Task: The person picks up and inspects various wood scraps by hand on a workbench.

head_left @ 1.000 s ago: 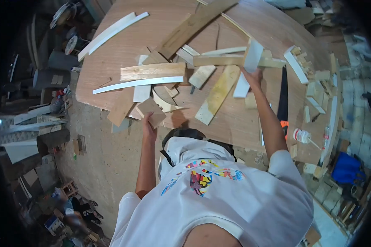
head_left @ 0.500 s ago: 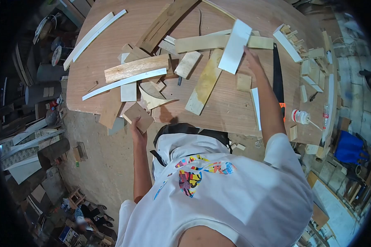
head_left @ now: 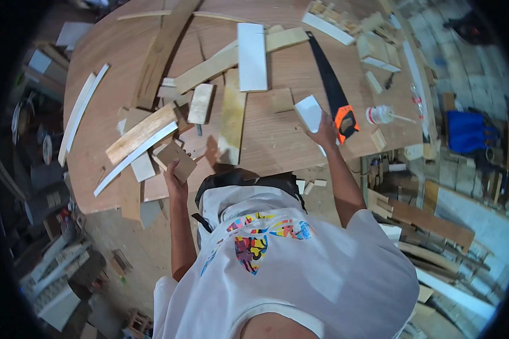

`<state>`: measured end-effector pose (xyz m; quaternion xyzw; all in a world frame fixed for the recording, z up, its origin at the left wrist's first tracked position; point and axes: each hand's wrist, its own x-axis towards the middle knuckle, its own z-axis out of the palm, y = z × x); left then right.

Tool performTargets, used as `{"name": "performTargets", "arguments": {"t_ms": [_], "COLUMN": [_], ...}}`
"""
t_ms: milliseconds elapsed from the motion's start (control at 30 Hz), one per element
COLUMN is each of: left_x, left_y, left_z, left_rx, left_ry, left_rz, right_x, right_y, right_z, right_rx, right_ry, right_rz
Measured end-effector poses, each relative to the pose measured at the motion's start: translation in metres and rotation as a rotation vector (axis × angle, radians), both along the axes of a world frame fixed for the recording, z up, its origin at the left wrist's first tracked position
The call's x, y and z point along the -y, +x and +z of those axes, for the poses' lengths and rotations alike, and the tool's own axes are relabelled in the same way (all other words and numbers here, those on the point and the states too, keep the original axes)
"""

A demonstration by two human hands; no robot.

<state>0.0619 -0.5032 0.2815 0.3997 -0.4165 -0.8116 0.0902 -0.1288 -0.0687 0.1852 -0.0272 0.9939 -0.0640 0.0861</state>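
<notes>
My left hand [head_left: 176,174] is closed around a small square wooden block [head_left: 178,161] near the table's front edge. On the right, my right hand [head_left: 324,134] grips a short white-faced board [head_left: 309,111], which is tilted up off the table. Just beside that hand lies a handsaw [head_left: 327,73] with an orange and black handle. A white rectangular board [head_left: 251,56] rests across other wood strips. Close to my left hand are a light wood plank [head_left: 141,134] and a curved white-edged strip [head_left: 136,159].
A long brown plank [head_left: 163,56] runs to the table's far edge. A stained board [head_left: 232,116] lies mid-table. At right stand a white glue bottle [head_left: 379,114] and small wooden assemblies [head_left: 379,51]. A blue bag [head_left: 466,131] sits beyond the table.
My right hand has left the large white board and now holds the shorter white-faced board from near the table's front edge. My left hand keeps the block. The view has turned.
</notes>
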Motion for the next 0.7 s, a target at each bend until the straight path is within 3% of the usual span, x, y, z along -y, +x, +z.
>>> {"name": "performTargets", "arguments": {"t_ms": [67, 133, 200, 267, 300, 400, 467, 533, 600, 667, 700], "left_x": [-0.004, -0.010, -0.016, -0.020, -0.021, -0.026, -0.032, -0.039, -0.044, -0.050, -0.053], "left_y": [-0.012, -0.022, -0.028, -0.030, -0.031, -0.031, -0.032, -0.033, -0.035, -0.036, -0.037], "left_z": [0.001, 0.003, 0.005, 0.008, 0.005, -0.003, -0.004, -0.003, -0.001, -0.001, -0.001], "left_rx": [-0.038, -0.067, -0.094, -0.073, -0.076, -0.068, -0.073, -0.072, -0.070, -0.051, -0.057], "left_ry": [-0.023, -0.029, -0.036, -0.034, -0.036, -0.031, -0.004, -0.006, -0.011, 0.000, -0.002], "left_rz": [-0.105, -0.144, -0.171, -0.179, -0.189, -0.188, -0.169, -0.179, -0.186, -0.178, -0.185], "right_x": [0.003, 0.007, 0.007, 0.008, 0.008, 0.007, 0.007, 0.003, -0.003, 0.011, 0.004], "right_y": [0.010, 0.013, 0.020, 0.027, 0.034, 0.037, 0.039, 0.037, 0.031, 0.029, 0.027], "right_z": [0.006, 0.009, 0.016, 0.024, 0.035, 0.031, 0.013, -0.011, -0.015, 0.026, 0.019], "right_rx": [0.031, 0.061, 0.117, 0.419, 0.492, 0.445, 0.356, -0.049, -0.033, 0.039, 0.053], "right_ry": [0.000, -0.292, -0.371, -1.155, -1.350, -1.463, -1.350, -0.738, -0.680, -0.254, -0.346], "right_rz": [-0.075, -0.111, -0.210, -0.625, -0.717, -0.877, -0.839, -0.576, -0.531, -0.552, -0.487]}}
